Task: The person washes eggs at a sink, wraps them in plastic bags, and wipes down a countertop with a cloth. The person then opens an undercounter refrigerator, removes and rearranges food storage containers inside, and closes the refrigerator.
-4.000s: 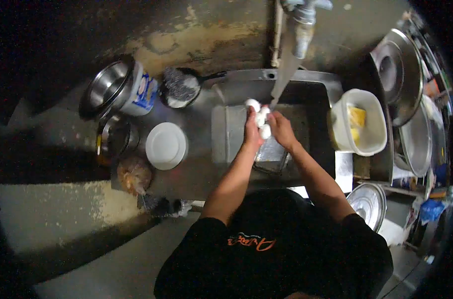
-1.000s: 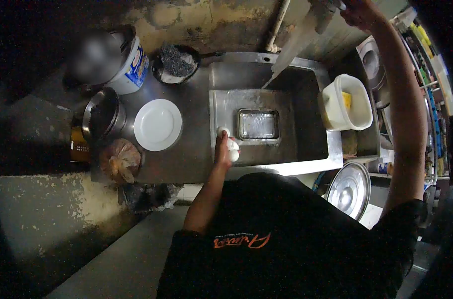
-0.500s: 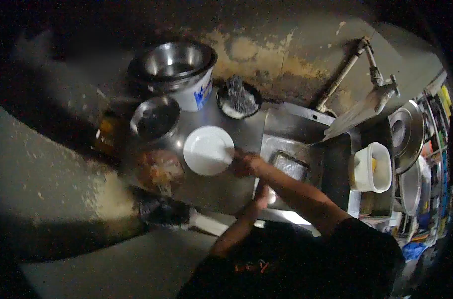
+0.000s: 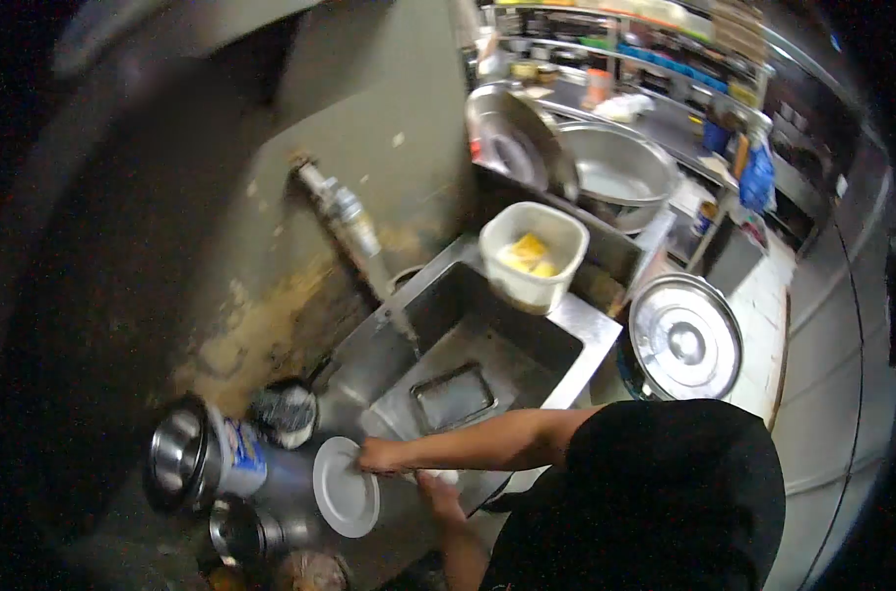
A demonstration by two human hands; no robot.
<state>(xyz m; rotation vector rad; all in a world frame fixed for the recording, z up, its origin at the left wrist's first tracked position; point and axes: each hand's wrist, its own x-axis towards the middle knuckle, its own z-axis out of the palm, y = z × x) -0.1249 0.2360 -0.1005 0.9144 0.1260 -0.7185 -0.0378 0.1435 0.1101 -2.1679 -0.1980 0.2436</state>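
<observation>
A round white plate [image 4: 342, 497] is over the metal counter left of the sink. My right hand [image 4: 381, 455] reaches across my left arm, and its fingers are closed at the plate's right rim. Just below it is my left hand [image 4: 436, 485], partly hidden under the right forearm. A small white item [image 4: 449, 477] shows against the left hand, too little of it visible to name. Beside the hands, a rectangular metal tray [image 4: 454, 398] lies in the sink [image 4: 507, 345] under the tap [image 4: 354, 217].
Behind the plate stand a black bowl [image 4: 287, 412] with a scrubber, a white bucket [image 4: 239, 458] topped with steel bowls, and a steel pot [image 4: 236, 529]. A white tub [image 4: 535, 251] with yellow pieces sits on the sink edge. Large steel pans [image 4: 615, 163] and a lidded pot [image 4: 684, 335] are beyond.
The view has swung to the right, bringing shelves and the lidded pot into sight. My right hand stays at the plate's rim, and my left hand stays below it.
</observation>
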